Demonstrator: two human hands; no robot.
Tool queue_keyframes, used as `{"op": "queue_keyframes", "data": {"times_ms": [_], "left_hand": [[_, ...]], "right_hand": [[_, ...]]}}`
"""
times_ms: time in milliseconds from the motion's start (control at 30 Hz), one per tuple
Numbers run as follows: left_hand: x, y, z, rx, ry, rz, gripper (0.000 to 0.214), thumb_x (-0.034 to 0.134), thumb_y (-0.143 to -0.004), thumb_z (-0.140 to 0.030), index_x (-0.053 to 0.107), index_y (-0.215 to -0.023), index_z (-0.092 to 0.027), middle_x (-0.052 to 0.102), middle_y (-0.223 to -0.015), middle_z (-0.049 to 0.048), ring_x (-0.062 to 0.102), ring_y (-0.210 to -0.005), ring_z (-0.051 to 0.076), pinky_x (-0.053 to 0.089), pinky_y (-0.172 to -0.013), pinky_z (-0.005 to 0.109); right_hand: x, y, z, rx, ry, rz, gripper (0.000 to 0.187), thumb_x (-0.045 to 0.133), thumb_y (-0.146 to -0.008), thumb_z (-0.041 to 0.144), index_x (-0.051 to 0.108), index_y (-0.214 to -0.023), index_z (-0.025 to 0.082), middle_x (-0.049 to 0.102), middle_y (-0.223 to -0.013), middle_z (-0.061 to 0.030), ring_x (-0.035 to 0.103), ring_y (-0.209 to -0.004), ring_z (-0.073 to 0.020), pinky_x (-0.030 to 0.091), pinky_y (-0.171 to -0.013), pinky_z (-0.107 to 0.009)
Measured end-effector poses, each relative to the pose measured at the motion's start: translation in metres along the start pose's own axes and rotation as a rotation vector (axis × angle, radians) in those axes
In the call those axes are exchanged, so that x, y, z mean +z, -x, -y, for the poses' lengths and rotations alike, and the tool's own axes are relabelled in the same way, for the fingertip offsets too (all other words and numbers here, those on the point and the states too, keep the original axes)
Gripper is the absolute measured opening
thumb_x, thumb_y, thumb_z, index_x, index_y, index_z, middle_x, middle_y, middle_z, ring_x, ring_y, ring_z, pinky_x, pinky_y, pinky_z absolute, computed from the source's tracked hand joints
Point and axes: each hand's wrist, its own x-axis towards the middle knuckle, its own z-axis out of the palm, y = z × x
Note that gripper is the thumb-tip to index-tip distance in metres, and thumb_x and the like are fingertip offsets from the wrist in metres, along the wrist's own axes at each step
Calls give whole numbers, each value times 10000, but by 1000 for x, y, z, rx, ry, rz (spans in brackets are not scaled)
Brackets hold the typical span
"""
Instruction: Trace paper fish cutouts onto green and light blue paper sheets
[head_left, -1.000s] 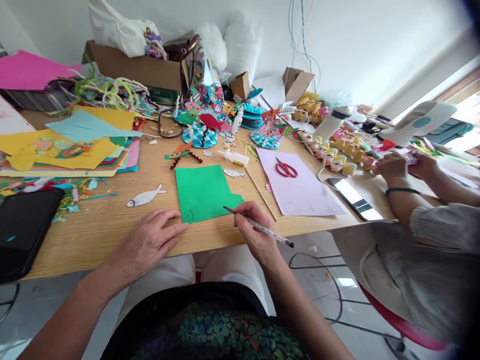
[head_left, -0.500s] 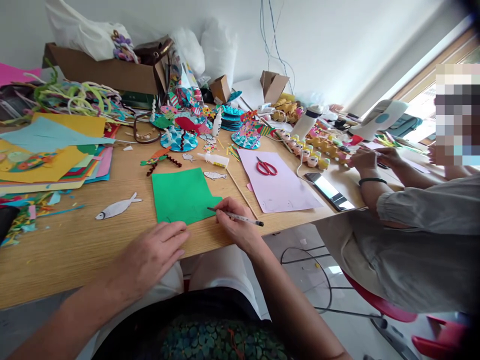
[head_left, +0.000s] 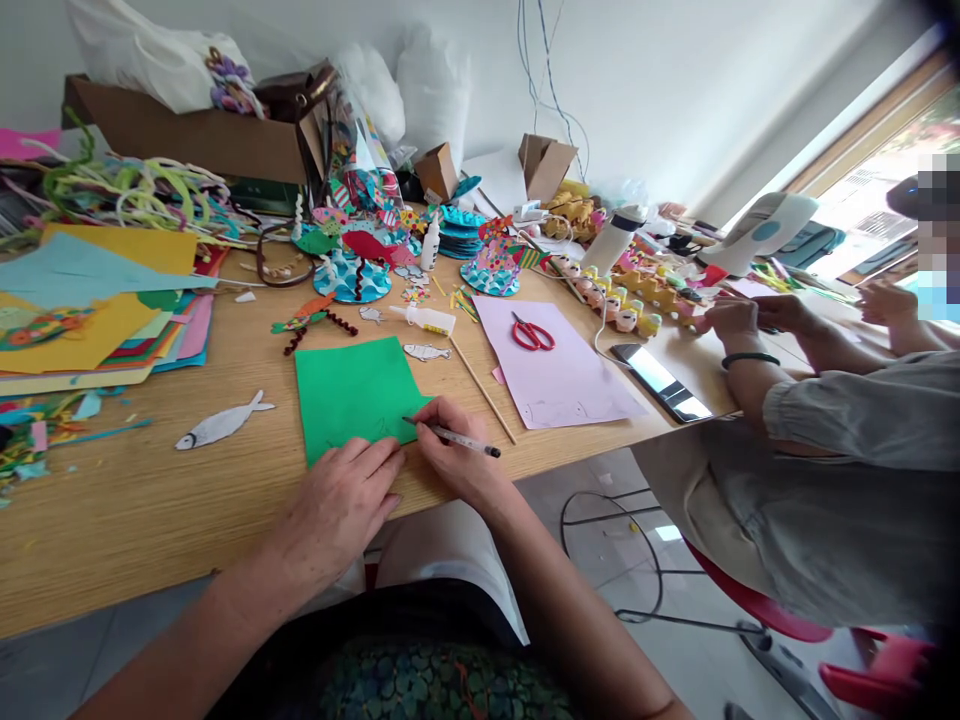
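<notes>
A green sheet of paper [head_left: 352,390] lies on the wooden table [head_left: 150,500] in front of me. My left hand [head_left: 341,510] rests flat on the sheet's near edge, fingers stretched out. My right hand [head_left: 450,455] is closed on a pen [head_left: 454,437], whose tip touches the green sheet near its lower right corner. Faint pen lines show on the sheet by the tip. A paper fish cut-out [head_left: 219,425] lies to the left of the sheet.
A lilac sheet [head_left: 559,385] with red scissors [head_left: 532,333] lies to the right, beside a wooden stick [head_left: 484,390] and glue bottle [head_left: 424,318]. Stacked coloured papers [head_left: 90,320] fill the left. Another person [head_left: 825,440] works at the right, by a phone [head_left: 660,382].
My left hand has slid right and forward onto the green sheet's near edge. My right hand with the pen has moved left along the sheet. The view has swung slightly rightward.
</notes>
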Motion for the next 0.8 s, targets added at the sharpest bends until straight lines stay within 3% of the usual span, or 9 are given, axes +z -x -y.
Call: {"op": "queue_keyframes", "data": {"times_ms": [333,800], "left_hand": [[9,0,-3,-35,-26,-50,348,525,-842,-193,565,-1180,-123,626,-1130,107,509,-910,264,424,-735,402],[10,1,-2,-47,10,-71,331,532,-842,-206,575,-1166,-148,617,-1156,95,508,-934,256,430,-773,394]], "right_hand": [[2,-2,-2,-1,32,-23,100,487,-734,197,587,-748,202,567,-600,34,484,-525,-97,379,-558,-207],[1,-3,1,17,36,-5,106,491,-733,195,595,-751,195,577,-603,30,489,-527,-95,379,-560,-206]]}}
